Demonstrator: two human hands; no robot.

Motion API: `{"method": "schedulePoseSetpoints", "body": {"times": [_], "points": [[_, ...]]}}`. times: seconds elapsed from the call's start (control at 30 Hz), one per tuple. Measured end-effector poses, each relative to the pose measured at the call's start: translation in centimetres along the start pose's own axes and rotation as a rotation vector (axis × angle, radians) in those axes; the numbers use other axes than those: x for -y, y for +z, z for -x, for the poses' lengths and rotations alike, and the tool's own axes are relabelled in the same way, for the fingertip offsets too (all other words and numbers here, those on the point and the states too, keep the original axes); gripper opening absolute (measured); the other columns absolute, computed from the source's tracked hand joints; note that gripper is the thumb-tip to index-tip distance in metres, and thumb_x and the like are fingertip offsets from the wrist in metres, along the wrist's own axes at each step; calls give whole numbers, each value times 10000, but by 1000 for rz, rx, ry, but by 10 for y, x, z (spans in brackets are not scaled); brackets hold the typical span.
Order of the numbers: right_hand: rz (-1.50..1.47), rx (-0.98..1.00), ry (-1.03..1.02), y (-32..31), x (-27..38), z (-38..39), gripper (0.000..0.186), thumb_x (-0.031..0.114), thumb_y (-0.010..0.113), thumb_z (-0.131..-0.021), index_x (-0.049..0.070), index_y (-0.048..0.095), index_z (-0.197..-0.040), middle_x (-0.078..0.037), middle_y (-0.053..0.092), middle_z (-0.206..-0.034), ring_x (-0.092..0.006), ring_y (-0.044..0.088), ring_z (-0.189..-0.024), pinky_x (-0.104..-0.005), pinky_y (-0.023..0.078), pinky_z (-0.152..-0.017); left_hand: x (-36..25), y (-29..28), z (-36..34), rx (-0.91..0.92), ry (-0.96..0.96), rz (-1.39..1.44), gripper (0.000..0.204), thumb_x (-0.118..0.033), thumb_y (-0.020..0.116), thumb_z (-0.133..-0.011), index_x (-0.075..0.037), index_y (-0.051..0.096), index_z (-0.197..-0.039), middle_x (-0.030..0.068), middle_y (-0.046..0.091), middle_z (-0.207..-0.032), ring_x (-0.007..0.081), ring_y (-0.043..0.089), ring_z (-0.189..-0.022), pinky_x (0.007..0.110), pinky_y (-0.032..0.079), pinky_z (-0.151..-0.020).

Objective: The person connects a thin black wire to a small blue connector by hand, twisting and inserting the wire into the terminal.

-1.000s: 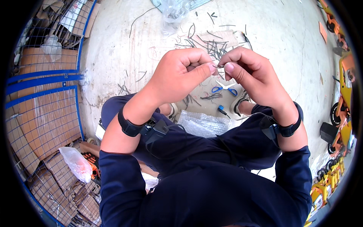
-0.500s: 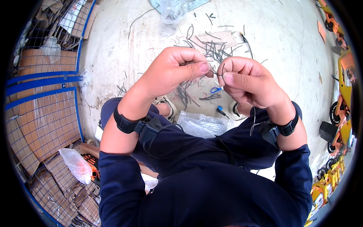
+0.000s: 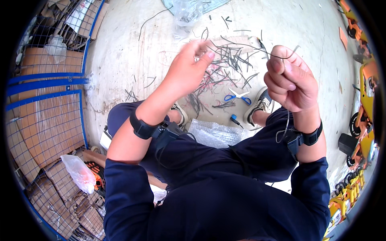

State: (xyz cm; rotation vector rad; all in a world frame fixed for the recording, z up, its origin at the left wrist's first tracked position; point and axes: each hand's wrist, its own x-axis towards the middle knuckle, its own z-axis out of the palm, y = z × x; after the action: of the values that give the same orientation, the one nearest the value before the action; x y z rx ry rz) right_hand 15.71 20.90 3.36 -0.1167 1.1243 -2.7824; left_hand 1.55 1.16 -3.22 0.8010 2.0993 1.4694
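Observation:
My right hand [image 3: 290, 78] is raised at the right, thumb and fingers closed on a thin dark wire [image 3: 283, 57], with a length of cord hanging below it toward the wrist. My left hand [image 3: 192, 63] is over the floor left of centre, fingers curled but smeared by motion; whether they hold anything is unclear. Beneath both hands lie a scattered pile of short dark cut wires [image 3: 234, 59] with fine pink strands, blue-handled scissors [image 3: 237, 96] lying open, and a small blue connector [image 3: 235, 120] on a black lead.
Bubble wrap [image 3: 213, 132] lies between my legs. A blue mesh cage [image 3: 82, 116] of cardboard stands at left, with a plastic bag [image 3: 80, 172] beside it. At top is a clear bag [image 3: 188, 14] on blue sheeting. Yellow wheeled items [image 3: 366, 84] line the right.
My hands have moved apart: the left one up and away from the right, the right one up and rightward with the wire. The scissors and shoes now show more fully.

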Motion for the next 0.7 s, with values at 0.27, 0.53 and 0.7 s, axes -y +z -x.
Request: {"method": "schedulePoseSetpoints", "body": {"times": [0.27,0.53,0.7], "points": [[591,-269,13,17,-25,-4,152,158,561,-959,14,604,-933,64,447,-631,-20,352,-549,-189,300,-494,-53,2,28,-6,628,-273,302,-306,682,-849,-62,539,-744,50,505,-629,195,506,-519,292,410,-474],[919,-204,127,31,-26,-4,80,84,556,-943,19,602,-937,39,468,-643,-40,385,-595,-214,344,-534,-42,2,27,95,656,-370,196,-151,568,-916,-31,574,-761,109,523,-624,254,509,-515,333,408,-471],[680,-90,106,22,-27,-3,116,109,544,-956,14,602,-924,50,463,-643,-33,359,-567,-208,306,-503,-49,-3,29,262,496,-134,269,-176,501,-962,-33,573,-746,77,507,-556,212,500,-476,316,409,-481]]}}
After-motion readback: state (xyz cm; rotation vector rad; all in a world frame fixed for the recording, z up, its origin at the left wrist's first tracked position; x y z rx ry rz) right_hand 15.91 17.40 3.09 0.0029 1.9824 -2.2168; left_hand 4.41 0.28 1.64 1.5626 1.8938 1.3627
